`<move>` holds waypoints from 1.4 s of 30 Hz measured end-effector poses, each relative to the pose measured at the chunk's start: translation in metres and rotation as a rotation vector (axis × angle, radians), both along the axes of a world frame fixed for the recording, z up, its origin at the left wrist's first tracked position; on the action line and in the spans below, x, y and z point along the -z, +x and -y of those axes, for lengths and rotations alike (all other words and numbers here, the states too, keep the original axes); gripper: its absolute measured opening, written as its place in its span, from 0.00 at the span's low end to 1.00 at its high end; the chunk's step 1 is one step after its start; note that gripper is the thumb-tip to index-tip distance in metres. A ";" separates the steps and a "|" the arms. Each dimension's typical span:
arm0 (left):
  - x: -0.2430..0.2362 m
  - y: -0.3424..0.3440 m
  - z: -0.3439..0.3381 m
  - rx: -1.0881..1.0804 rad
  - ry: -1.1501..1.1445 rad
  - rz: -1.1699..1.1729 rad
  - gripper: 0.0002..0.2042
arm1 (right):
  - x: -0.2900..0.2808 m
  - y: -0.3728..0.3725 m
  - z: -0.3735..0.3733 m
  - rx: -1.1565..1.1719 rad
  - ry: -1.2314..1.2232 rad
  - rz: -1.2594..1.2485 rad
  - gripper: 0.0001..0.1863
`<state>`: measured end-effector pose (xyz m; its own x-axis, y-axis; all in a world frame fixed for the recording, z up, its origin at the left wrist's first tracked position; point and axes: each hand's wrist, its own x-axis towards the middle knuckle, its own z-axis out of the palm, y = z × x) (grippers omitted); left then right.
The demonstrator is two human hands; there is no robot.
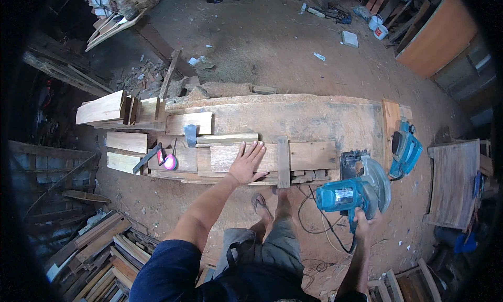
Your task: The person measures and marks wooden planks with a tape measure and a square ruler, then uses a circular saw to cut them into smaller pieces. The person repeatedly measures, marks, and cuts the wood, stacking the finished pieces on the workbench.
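Observation:
My left hand [248, 163] lies flat with fingers spread on a wooden board [312, 155] on the workbench. Crossing that board is a narrow wooden strip [283, 163], just right of my fingers. My right hand [365, 224] is wrapped round the rear handle of a teal circular saw [346, 195]. The saw's dark base plate [354, 163] is by the bench's right front corner, beyond the board's right end. Whether the base rests on the bench I cannot tell. Left of my left hand are a pink round object [170, 162] and a dark-bladed square [148, 158].
A teal power planer [406, 151] sits at the bench's right end beside an orange-brown plank [391, 129]. Stacked boards [102, 109] stand at the far left of the bench. A power cord [309, 226] trails on the floor near my feet. Scrap wood [99, 249] is piled lower left.

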<state>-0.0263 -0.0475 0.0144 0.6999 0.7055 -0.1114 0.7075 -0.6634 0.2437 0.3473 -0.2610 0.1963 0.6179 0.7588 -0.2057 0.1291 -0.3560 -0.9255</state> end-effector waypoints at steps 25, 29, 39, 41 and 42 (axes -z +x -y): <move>-0.027 0.005 -0.031 0.011 -0.119 0.011 0.55 | 0.002 -0.029 0.020 0.071 0.015 -0.392 0.21; -0.015 0.002 -0.026 0.007 -0.123 0.028 0.55 | 0.027 -0.028 0.021 0.034 0.044 -0.499 0.23; -0.014 -0.001 -0.028 0.026 -0.086 0.084 0.53 | 0.082 -0.035 0.020 0.089 0.023 -0.830 0.20; -0.013 -0.001 -0.029 0.033 -0.074 0.083 0.53 | 0.071 -0.043 0.009 0.053 -0.015 -0.827 0.21; -0.010 -0.002 -0.029 0.039 -0.066 0.087 0.53 | 0.085 -0.043 0.015 0.077 0.028 -0.936 0.22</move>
